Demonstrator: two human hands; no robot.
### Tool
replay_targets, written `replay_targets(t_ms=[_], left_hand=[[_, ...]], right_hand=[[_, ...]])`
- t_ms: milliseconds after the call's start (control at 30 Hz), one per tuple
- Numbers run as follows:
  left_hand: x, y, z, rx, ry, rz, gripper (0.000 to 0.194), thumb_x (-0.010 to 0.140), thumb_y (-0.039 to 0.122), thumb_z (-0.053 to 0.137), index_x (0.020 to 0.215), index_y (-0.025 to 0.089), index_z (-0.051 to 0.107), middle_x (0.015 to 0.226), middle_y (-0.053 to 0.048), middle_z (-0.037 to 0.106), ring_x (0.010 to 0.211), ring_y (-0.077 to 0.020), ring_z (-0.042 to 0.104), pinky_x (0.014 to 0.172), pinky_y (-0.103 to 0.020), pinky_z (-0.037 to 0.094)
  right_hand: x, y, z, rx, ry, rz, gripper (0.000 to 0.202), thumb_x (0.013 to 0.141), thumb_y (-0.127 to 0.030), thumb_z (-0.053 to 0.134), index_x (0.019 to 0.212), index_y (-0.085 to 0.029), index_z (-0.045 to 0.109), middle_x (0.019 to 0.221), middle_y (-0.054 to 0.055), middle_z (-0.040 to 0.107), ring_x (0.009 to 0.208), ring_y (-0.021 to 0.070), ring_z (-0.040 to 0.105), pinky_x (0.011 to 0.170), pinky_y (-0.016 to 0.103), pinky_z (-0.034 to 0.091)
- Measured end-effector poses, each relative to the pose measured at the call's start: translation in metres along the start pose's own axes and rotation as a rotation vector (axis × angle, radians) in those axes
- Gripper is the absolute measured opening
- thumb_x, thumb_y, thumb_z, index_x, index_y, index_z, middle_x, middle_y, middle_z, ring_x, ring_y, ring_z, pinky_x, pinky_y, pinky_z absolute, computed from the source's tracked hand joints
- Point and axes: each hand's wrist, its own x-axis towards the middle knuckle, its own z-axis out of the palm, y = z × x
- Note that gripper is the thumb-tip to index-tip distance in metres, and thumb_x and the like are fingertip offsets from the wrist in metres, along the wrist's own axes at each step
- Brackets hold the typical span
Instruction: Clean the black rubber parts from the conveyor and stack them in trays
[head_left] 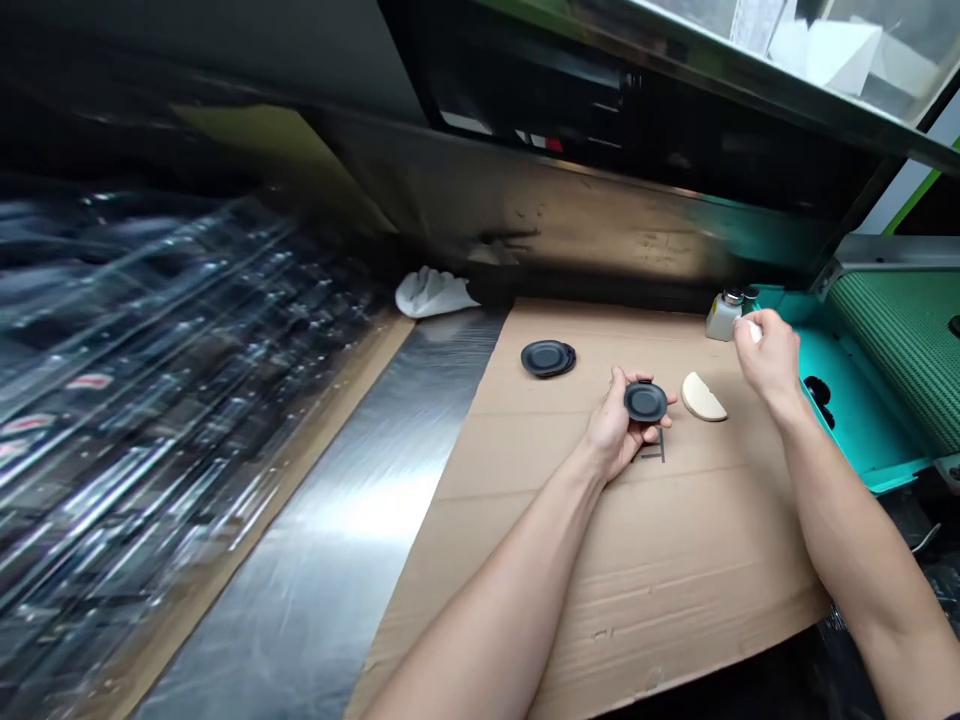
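Observation:
Over the cardboard sheet, my left hand (613, 428) grips a small black oval plastic part (645, 401), its dished face turned up. More black oval parts (547, 358) like it lie stacked on the cardboard, farther left. Between my hands lies a cream-coloured half-round pad (703, 397) with a small notch in its straight edge. My right hand (771, 355) is raised with its fingers closed around a small white piece (753, 331), mostly hidden, perhaps cloth. Just beside those fingers, at the back, stands a small whitish bottle (724, 316) with a metallic top.
Brown cardboard (525, 540) covers part of a metal table (300, 560). Clear plastic-wrapped goods (135, 400) are piled at left. A white glove (433, 293) lies at the back. On the right are a teal tray (862, 440) holding black parts and a green conveyor belt (900, 330).

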Motion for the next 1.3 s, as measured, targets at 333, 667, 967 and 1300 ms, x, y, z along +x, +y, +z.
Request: replay_targets(t_ms=[333,667,967,1300], left_hand=[[0.000,0.001,-0.003,-0.143,-0.078,-0.041,0.029,0.098,0.037,0.029,0.109,0.019,0.050,0.082,-0.012,0.072,0.047,-0.0201,0.063,0.034,-0.022,0.033],[0.003,0.001,-0.003,-0.207,-0.111,-0.030,0.024,0.095,0.038,0.046,0.112,0.021,0.049,0.089,-0.012,0.072,0.051,-0.0182,0.064,0.043,-0.022,0.034],[0.003,-0.004,0.000,-0.111,-0.016,0.026,0.052,0.094,0.068,0.046,0.109,0.019,0.053,0.073,-0.008,0.069,0.043,-0.0125,0.054,0.041,-0.020,0.028],[0.002,-0.018,0.000,0.401,-0.022,0.187,0.068,0.093,0.075,0.035,0.083,0.015,0.065,0.055,-0.003,0.060,0.038,-0.0094,0.045,0.041,-0.022,0.033]], right_hand=[[0.130,0.031,0.015,-0.317,-0.361,0.039,0.025,0.087,-0.030,0.063,0.101,-0.020,0.080,0.105,0.011,0.076,0.104,0.0266,0.068,0.090,0.033,0.051],[0.139,0.030,0.011,-0.288,-0.342,0.009,0.023,0.082,-0.028,0.069,0.094,-0.014,0.082,0.094,0.013,0.076,0.090,0.0234,0.068,0.080,0.032,0.049],[0.002,-0.040,-0.003,0.251,-0.398,-0.277,0.032,0.088,-0.047,0.068,0.101,-0.019,0.075,0.095,0.006,0.076,0.082,0.0190,0.068,0.074,0.029,0.050],[-0.072,-0.028,0.020,0.371,-0.491,-0.261,0.019,0.096,-0.032,0.055,0.091,-0.021,0.069,0.079,0.001,0.073,0.074,0.0171,0.065,0.073,0.027,0.046]])
